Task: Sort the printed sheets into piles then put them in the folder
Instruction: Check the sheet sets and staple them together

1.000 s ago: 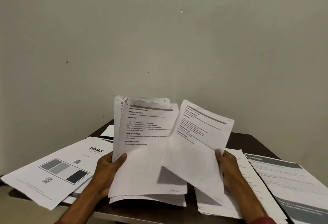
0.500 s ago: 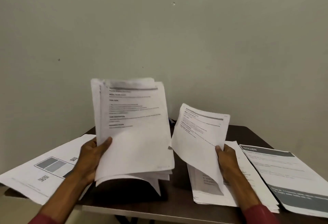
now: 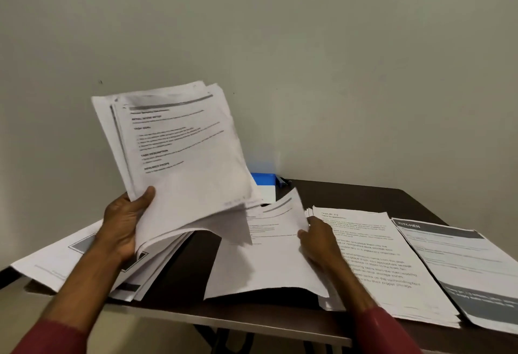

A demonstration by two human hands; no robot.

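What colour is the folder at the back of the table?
Blue with a white lower band, folder, partly hidden behind the held sheets; head view.

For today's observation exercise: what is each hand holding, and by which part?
Left hand grips the stack of printed sheets at its lower left edge. Right hand holds a single sheet by its right edge, low over the table.
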